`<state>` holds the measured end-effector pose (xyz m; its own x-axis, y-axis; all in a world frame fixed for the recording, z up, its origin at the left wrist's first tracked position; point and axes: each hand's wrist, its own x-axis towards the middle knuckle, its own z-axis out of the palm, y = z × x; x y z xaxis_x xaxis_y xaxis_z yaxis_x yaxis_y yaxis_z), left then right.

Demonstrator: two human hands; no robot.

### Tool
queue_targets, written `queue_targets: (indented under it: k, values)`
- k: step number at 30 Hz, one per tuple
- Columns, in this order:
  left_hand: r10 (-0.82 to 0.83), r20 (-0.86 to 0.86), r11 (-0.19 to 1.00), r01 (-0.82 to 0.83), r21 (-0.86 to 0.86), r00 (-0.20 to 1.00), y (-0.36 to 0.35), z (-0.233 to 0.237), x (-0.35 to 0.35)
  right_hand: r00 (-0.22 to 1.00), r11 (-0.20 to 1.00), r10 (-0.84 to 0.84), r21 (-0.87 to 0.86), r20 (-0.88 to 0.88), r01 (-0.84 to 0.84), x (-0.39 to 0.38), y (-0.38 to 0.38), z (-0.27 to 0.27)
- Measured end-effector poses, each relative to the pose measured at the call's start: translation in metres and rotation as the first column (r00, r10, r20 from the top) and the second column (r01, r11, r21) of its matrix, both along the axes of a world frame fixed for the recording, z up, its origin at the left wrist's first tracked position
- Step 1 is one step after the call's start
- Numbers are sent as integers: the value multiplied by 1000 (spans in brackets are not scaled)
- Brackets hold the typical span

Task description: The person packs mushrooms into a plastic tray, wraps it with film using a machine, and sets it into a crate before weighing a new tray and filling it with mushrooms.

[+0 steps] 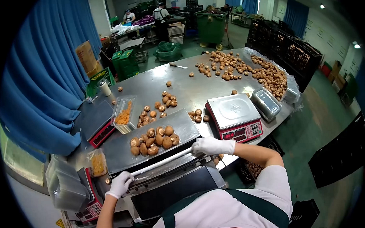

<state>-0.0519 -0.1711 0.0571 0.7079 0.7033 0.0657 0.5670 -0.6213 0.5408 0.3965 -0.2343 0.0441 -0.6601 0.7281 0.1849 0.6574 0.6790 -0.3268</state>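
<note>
My left hand [120,184], in a white glove, is closed on the left end of a whitish, gathered strip of plastic film [162,163]. My right hand [212,146], gloved as well, pinches the strip's other end, so it spans between both hands along the front of a wrapping machine. Just beyond it, a group of brown mushrooms [166,142] rests on the machine's metal plate [115,152]. A black flat pad [175,193] lies nearer to my body.
A red-and-white scale [234,112] stands right, beside clear plastic trays [266,104]. Loose mushrooms [229,64] cover the table's far right. At left are a tray of orange shreds [124,114] and stacked clear trays [66,186]. Two people work in the background.
</note>
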Motion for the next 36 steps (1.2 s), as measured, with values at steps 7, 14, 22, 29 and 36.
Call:
queue_targets:
  k: [7,14,22,29,36]
  values:
    - [382,358,623,48,-781,852,-57,81,-23,835,804,-409,-578,-368,139,6,-86,109]
    - [302,802,953,-141,-269,515,42,145,29,371,928,-342,-248,-863,278,-20,31,136]
    - [117,70,941,-133,311,991,183,-46,51,968,943,-238,221,-82,250,-24,169,-21]
    - [72,172,997,-68,-25,983,155,-43,34,735,885,-449,-366,-508,288,-19,129,-29]
    - [701,177,281,-40,-959,690,108,-35,39,394,523,-815,-832,-426,183,-34,107,-28]
